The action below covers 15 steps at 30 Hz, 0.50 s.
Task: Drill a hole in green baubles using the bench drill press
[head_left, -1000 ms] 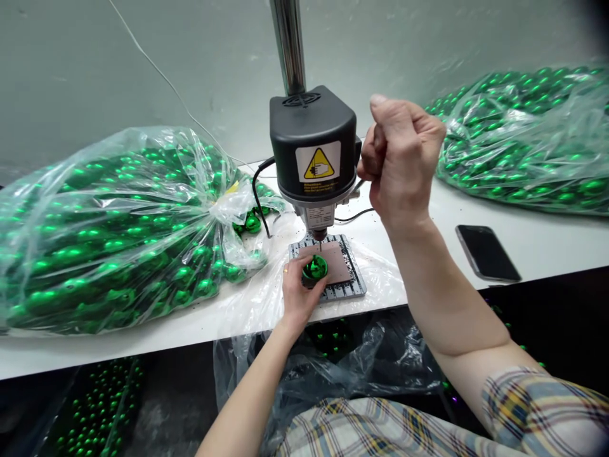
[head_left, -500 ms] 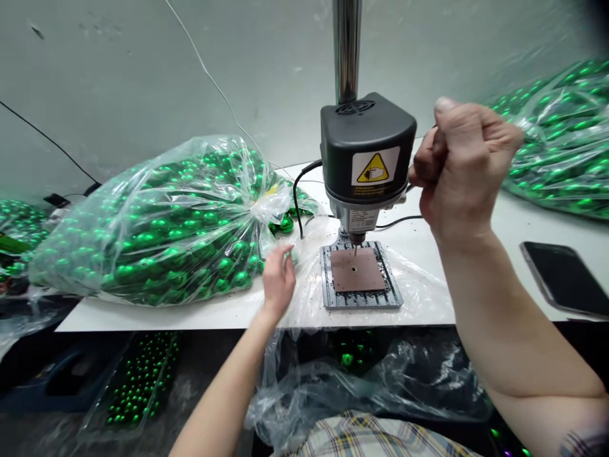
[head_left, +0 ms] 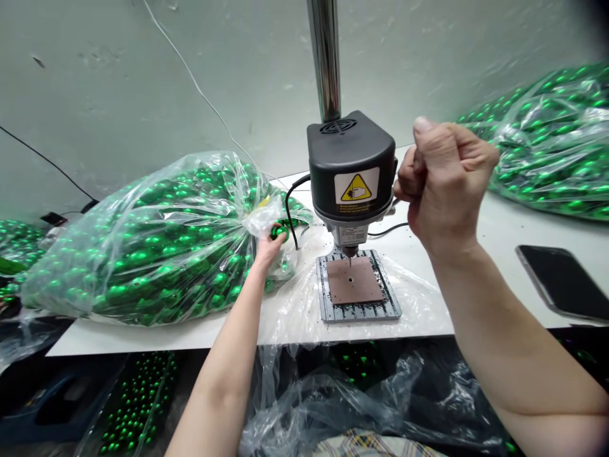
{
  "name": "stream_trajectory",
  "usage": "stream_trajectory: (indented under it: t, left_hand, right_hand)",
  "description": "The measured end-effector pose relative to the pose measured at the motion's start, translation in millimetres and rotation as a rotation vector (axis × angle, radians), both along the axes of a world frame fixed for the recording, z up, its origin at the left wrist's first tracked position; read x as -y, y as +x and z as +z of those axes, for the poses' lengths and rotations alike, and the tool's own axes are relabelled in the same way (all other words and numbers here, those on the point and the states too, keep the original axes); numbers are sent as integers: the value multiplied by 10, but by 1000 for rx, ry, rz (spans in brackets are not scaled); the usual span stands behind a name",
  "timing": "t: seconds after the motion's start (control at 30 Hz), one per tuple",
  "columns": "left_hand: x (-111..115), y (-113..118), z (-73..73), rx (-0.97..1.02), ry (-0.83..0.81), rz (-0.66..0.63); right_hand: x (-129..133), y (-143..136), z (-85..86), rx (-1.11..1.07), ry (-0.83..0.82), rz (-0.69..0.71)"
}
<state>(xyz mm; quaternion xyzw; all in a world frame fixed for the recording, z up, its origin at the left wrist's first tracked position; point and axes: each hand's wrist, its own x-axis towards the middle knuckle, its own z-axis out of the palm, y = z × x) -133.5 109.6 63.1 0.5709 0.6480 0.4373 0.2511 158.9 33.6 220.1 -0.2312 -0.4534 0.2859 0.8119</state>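
1. Ball (head_left: 279,233), green and mirror-glossy, is at the near-right end of the gathered mouth of the left bag (head_left: 143,266), left of the drill and just beside a black cable (head_left: 288,202).

2. Left hand (head_left: 268,249) reaches out to it, thumb and fingers pinching it from its near side; the far fingertips are hidden.

3. Handling, as a judgement: the ball looks light, hollow and stiff-shelled, slippery on its polished skin, and liable to dent or crack under a hard squeeze. Thumb and fingertips set on opposite sides of its widest part should hold it best, with light pressure.

4. To the right stands the bench drill (head_left: 352,158), its thin bit (head_left: 351,261) pointing down above a brown pad (head_left: 342,291) with a small dark hole. Dark specks litter the slotted base plate (head_left: 327,311).

5. Right hand (head_left: 450,184) is curled into a fist at the drill's right side; what it closes around is mostly hidden, probably a lever.

6. Farther out on the white table (head_left: 499,254), a phone (head_left: 561,280) lies at the right, and a second bag (head_left: 556,152) of green balls sits far right. Below the table's near edge, at the left, is a bin (head_left: 137,400) of green balls.
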Motion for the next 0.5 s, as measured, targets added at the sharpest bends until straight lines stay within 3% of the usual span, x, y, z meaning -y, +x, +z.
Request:
stream_trajectory:
  t: [0.13, 0.2, 0.33, 0.5]
  left_hand:
    - [491, -55, 239, 714, -49, -30]
    - [788, -12, 349, 950, -114, -98]
    - [1245, 247, 394, 1148, -264, -174]
    - [1408, 652, 259, 1302, -505, -185]
  right_hand:
    - [-3, -3, -1, -15, 5, -1]
    - [-3, -6, 2, -12, 5, -1]
    - [-10, -13, 11, -31, 26, -3]
    - [-27, -9, 9, -4, 30, 11]
